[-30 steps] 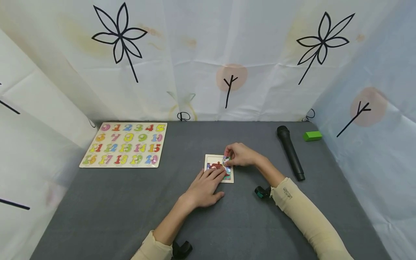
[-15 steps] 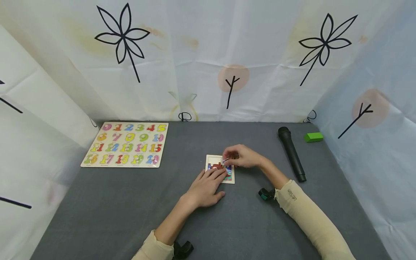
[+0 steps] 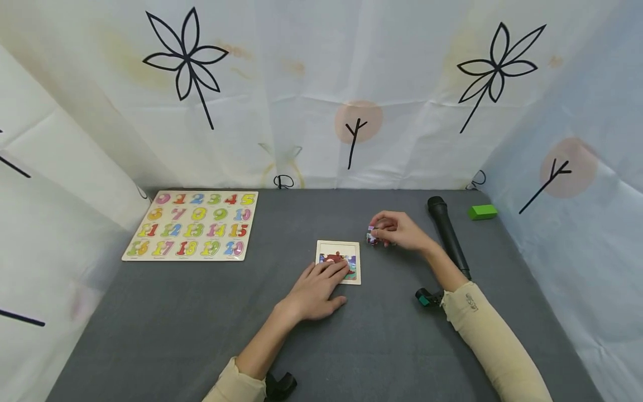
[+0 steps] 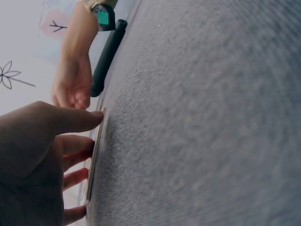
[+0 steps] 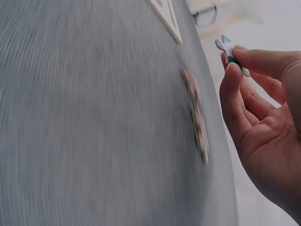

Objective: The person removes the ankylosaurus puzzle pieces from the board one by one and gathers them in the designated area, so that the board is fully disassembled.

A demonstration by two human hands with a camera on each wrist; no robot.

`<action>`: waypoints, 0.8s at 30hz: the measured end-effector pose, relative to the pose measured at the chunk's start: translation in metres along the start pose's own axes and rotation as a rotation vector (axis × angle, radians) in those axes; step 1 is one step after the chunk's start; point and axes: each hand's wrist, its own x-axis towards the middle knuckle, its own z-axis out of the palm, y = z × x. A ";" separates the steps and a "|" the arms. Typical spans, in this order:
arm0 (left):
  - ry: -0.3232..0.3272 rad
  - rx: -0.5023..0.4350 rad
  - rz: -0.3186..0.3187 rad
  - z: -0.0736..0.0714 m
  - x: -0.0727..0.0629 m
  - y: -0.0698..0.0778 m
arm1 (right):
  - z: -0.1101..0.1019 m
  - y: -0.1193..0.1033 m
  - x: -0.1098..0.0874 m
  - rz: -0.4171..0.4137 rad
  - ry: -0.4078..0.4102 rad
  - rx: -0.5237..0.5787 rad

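Beside the puzzle frame [image 3: 326, 244], touched by the left hand [image 3: 311, 293], fingers extended, a piece [image 5: 228, 49] pinched by the right hand [image 3: 399, 230] may be dropped if grip slackens.

head: above near side, looking far and down over table [image 3: 201, 318], widest | left wrist: low, tilted sideways, close at left hand [image 4: 37, 150], facing far right | right wrist: low, sideways, close at right hand [image 5: 270, 125], facing far | head + left wrist share: microphone [image 3: 449, 231]
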 end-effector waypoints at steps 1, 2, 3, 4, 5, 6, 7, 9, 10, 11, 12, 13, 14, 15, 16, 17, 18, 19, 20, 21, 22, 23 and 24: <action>0.001 -0.002 0.000 -0.001 -0.001 0.000 | -0.005 0.003 -0.004 0.007 0.010 -0.003; 0.001 -0.005 -0.001 -0.001 -0.001 0.000 | -0.009 0.005 -0.007 0.016 0.020 -0.012; 0.004 -0.004 0.000 -0.001 -0.002 0.001 | -0.013 0.008 -0.011 0.024 0.030 -0.020; 0.004 -0.005 -0.002 -0.001 -0.002 0.001 | -0.018 0.010 -0.015 0.032 0.041 -0.032; 0.004 -0.011 -0.002 -0.001 -0.002 0.001 | -0.021 0.012 -0.018 0.043 0.054 -0.042; 0.006 -0.016 0.000 -0.001 -0.002 0.002 | -0.025 0.014 -0.022 0.055 0.068 -0.054; 0.006 -0.020 0.000 -0.002 -0.003 0.002 | -0.029 0.016 -0.026 0.069 0.077 -0.066; 0.005 -0.032 0.003 -0.002 -0.003 0.001 | -0.035 0.019 -0.032 0.097 0.092 -0.094; 0.005 -0.042 0.007 -0.002 -0.003 0.001 | -0.038 0.021 -0.034 0.110 0.097 -0.107; 0.011 -0.055 0.014 0.000 -0.002 -0.002 | -0.040 0.022 -0.036 0.123 0.098 -0.117; 0.015 -0.065 0.019 0.002 -0.001 -0.005 | -0.042 0.024 -0.038 0.135 0.097 -0.127; 0.014 -0.080 0.024 0.002 -0.001 -0.006 | -0.043 0.026 -0.040 0.145 0.095 -0.133; 0.016 -0.093 0.029 0.004 -0.001 -0.009 | -0.044 0.027 -0.041 0.149 0.095 -0.140; 0.019 -0.104 0.033 0.006 0.000 -0.012 | -0.045 0.029 -0.042 0.151 0.096 -0.150; 0.023 -0.112 0.038 0.007 0.000 -0.014 | -0.045 0.030 -0.043 0.156 0.097 -0.157; 0.026 -0.117 0.041 0.008 0.001 -0.015 | -0.046 0.031 -0.044 0.159 0.098 -0.167; 0.019 -0.122 0.039 0.007 0.001 -0.015 | -0.047 0.031 -0.045 0.162 0.101 -0.177; 0.014 -0.128 0.040 0.006 0.000 -0.014 | -0.047 0.031 -0.045 0.165 0.103 -0.188; 0.016 -0.127 0.041 0.007 0.000 -0.014 | -0.048 0.031 -0.046 0.168 0.105 -0.198; 0.014 -0.127 0.045 0.004 -0.001 -0.013 | -0.048 0.031 -0.047 0.174 0.106 -0.209; 0.011 -0.127 0.048 0.002 -0.001 -0.011 | -0.048 0.031 -0.047 0.181 0.108 -0.217; 0.007 -0.131 0.051 0.001 -0.002 -0.010 | -0.048 0.031 -0.048 0.180 0.106 -0.229; 0.003 -0.133 0.053 -0.001 -0.002 -0.008 | -0.048 0.031 -0.049 0.184 0.108 -0.236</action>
